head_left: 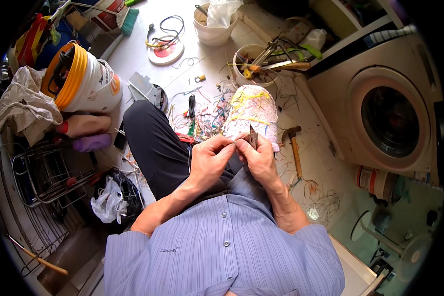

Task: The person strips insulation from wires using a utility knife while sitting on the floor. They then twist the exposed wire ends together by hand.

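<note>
Closely, our two hands meet in front of the lap, fingertips almost touching. The fingers of our left hand (208,160) are drawn together in a pinch at a small pale bit (235,140), which lies right at the tips, between the two thumbs; it is too small for us to say what it is. The fingers of our right hand (261,160) are curled round a dark pointed tool (252,138), its tip jutting up past the forefinger, just right of that bit; we cannot tell whether its own jaws are apart.

Just beyond our knuckles is a pink-and-white speckled pad (254,106) with yellow strands (246,98) lying across it. To its left, coloured wire scraps (213,111) litter the floor (318,163), near our dark-trousered left knee (145,123). Right of our right hand we see a wooden-handled hammer (295,153) on the floor, and farther out a front-loading washing machine (380,108).
</note>
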